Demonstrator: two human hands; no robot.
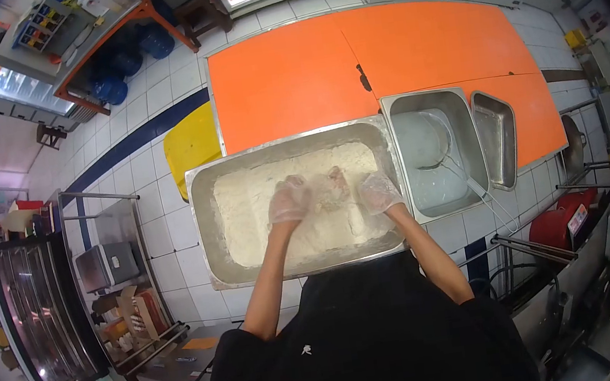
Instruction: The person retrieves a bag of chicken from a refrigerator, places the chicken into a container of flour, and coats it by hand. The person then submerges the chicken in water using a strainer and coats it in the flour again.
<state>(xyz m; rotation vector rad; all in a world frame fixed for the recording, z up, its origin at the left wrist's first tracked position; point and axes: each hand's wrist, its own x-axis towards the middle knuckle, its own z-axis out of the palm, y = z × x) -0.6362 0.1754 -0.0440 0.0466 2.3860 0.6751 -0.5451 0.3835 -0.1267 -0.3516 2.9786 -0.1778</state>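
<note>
A deep metal pan (207, 226) holds a wide bed of pale flour (244, 198). Both of my hands are over it in clear, flour-dusted plastic gloves. My left hand (289, 200) has its fingers curled in near the middle of the flour; what may be inside them is hidden. Toward the pan's right side, my right hand (380, 192) is also curled, its fingertips hard to see. Between the two hands lies a lumpy, flour-coated piece (337, 185) with pinkish patches, maybe raw meat. Neither hand visibly touches it.
To the right, a second metal pan (431, 208) holds cloudy liquid and a wire strainer (464, 173), its handle over the rim. A narrow metal tray (497, 138) stands beside it. Under them is an orange tabletop (290, 77). A yellow panel (191, 144) adjoins at left.
</note>
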